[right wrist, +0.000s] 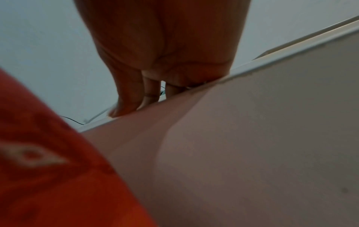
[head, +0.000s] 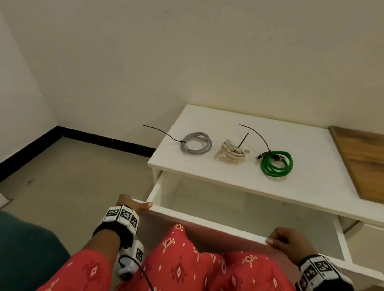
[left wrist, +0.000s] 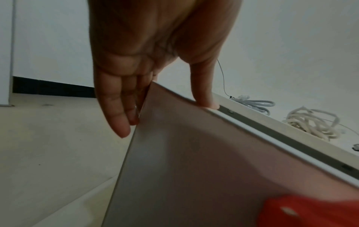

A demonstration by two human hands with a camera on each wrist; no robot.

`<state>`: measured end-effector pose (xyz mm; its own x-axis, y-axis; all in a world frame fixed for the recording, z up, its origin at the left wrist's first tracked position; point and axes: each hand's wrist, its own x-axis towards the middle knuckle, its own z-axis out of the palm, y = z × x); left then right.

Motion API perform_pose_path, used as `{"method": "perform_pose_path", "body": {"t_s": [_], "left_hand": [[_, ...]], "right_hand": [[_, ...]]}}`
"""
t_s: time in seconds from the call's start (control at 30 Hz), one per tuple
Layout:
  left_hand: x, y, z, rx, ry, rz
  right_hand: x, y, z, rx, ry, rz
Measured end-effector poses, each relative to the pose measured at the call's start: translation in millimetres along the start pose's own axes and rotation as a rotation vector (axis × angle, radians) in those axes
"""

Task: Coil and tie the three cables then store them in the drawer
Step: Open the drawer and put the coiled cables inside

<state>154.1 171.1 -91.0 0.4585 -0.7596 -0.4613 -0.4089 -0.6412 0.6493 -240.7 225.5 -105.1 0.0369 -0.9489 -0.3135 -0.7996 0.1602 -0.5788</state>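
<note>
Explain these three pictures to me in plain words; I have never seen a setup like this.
There is no machine here: a person wears one camera on the head and one on each wrist, on bands with black-and-white markers. The head view looks down at both hands. The left hand and the right hand each have a grip on the top edge of the white drawer front, and the drawer stands open. The left wrist view shows the thumb on top of that edge and the fingers down at its corner. The right wrist view is blurred but shows fingers over the same edge. On the white cabinet top lie three coiled, tied cables: a grey cable, a cream cable and a green cable.
</note>
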Motion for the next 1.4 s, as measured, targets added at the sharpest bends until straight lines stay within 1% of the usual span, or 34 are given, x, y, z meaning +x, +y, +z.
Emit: {"method": "perform_pose_path", "body": {"t_s": [0.17,0.4,0.47,0.53,0.6,0.73,0.87,0.97,1.03,1.1,1.17,1.23,1.4], "left_hand": [[-16.6,2.5,-10.1,0.167,-0.047,-0.004],[-20.7,5.1,-18.6,0.428,-0.126,0.04],[-25.0,17.6,-23.9,0.464,-0.137,0.061],[-25.1,45.2,-34.6,0.45,-0.125,0.107],[-21.6,78.1,-50.5,0.444,-0.091,0.194],[-35.2,144.4,-77.7,0.563,0.008,0.461],[-53.7,209.5,-82.9,0.839,0.013,0.704],[-66.6,258.6,-87.0,0.931,0.049,0.83],[-71.3,280.5,-77.4,0.944,0.119,0.917],[-68.4,286.1,-50.3,0.973,0.113,0.985],[-57.1,280.0,-7.9,1.018,0.039,1.017],[-43.5,270.1,34.3,1.043,-0.056,1.021],[-18.1,257.8,103.3,1.021,-0.126,1.015]], "right_hand": [[-15.8,-6.2,1.8,-0.08,-0.098,0.011],[-24.4,-8.1,2.2,-0.167,-0.127,0.035],[-26.4,-8.6,3.4,-0.181,-0.128,0.037],[-28.2,-10.1,3.6,-0.2,-0.128,0.033],[-29.1,-12.1,1.7,-0.23,-0.142,0.026],[-27.3,-17.1,-14.2,-0.239,-0.137,0.036],[-19.1,-38.3,-53.5,-0.274,-0.113,0.067],[-4.5,-57.5,-90.8,-0.329,-0.04,0.087],[6.6,-69.9,-113.7,-0.371,0.031,0.088],[19.4,-79.8,-129.2,-0.415,0.083,0.089],[31.8,-88.4,-139.2,-0.458,0.141,0.083],[47.9,-92.0,-142.3,-0.503,0.167,0.073],[92.8,-88.0,-138.3,-0.489,0.145,0.051]]}}
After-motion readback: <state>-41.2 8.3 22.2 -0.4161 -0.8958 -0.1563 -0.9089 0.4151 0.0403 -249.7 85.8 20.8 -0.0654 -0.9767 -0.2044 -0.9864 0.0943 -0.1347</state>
